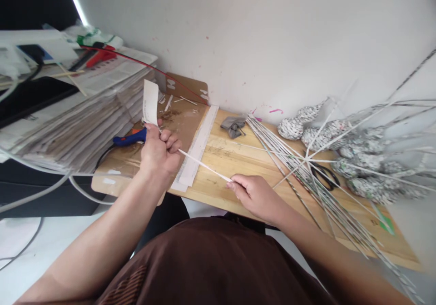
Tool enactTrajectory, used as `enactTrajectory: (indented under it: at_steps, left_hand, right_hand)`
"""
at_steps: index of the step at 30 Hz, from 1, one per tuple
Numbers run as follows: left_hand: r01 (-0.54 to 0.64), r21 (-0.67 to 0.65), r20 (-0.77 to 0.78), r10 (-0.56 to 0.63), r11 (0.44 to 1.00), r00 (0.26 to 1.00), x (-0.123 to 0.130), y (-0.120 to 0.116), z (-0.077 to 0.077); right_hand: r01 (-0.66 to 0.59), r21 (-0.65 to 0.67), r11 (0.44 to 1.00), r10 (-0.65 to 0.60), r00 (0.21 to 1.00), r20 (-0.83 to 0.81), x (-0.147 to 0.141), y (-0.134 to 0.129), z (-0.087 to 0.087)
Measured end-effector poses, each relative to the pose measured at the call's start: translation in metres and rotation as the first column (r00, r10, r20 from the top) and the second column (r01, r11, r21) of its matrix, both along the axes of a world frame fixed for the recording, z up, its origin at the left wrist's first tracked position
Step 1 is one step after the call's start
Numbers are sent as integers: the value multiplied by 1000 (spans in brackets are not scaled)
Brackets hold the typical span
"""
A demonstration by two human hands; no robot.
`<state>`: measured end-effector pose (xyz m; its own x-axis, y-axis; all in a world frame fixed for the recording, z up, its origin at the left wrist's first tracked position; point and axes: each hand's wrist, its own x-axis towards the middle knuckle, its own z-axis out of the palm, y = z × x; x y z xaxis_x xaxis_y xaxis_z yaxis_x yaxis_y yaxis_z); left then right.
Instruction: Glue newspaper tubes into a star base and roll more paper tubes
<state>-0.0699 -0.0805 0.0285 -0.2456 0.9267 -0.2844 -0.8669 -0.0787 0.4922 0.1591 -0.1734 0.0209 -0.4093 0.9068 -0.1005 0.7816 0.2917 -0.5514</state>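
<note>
Between my two hands runs a thin rolled paper tube [206,166], slanting down to the right. My left hand [159,148] is closed around its upper end, where an unrolled flap of the paper strip [150,102] sticks up above the fingers. The tube's lower end sits pinched between thumb and fingers of my right hand [250,193], near the table's front edge. Flat paper strips [197,152] lie on the table between the hands. Just left of my left hand rests a blue-handled tool [130,137], partly hidden by it.
A tall newspaper stack [116,109] stands at left, with a red-and-black tool [101,56] on top. Rolled paper sticks [289,159] spread across the table's right side, near black scissors [325,177] and woven paper shapes [315,127]. A grey cloth [233,125] lies near the wall.
</note>
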Motion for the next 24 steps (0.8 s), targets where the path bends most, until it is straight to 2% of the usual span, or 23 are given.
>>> enactTrajectory:
  at_steps: [8,12,24]
  left_hand:
    - [-22,-17,-34,21,1000,999,1,-1,0]
    - [-15,-17,-38,14,1000,999,3,-2,1]
    - [-18,-10,-52,17,1000,999,1,-7,0]
  right_hand:
    - [-75,172,982,31,969,247,-1,-4,-15]
    - [-93,184,979,36,955,296,0,-5,-16]
    - [-41,-19,999,41,999,2,-6,2,-5]
